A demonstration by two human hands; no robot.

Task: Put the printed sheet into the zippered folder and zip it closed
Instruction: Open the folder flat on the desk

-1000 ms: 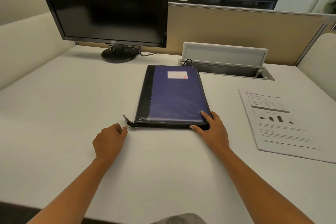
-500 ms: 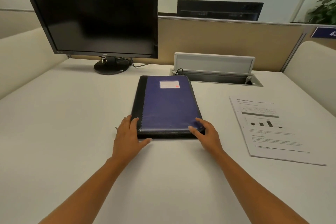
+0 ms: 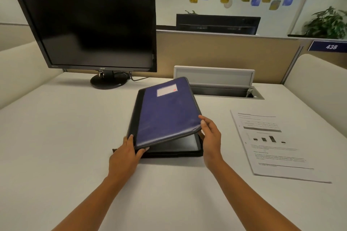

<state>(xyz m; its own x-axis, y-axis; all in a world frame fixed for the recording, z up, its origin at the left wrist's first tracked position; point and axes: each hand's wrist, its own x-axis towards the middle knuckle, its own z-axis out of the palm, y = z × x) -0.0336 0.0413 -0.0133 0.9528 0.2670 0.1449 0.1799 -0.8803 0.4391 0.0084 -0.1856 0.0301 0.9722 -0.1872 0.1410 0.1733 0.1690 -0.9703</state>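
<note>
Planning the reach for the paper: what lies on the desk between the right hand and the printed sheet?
Nothing: in the head view, only bare white desk separates the right hand from the printed sheet.

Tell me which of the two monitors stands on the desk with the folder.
The large monitor left of the folder, on its round base; the other monitor only peeks over the partition behind.
</note>
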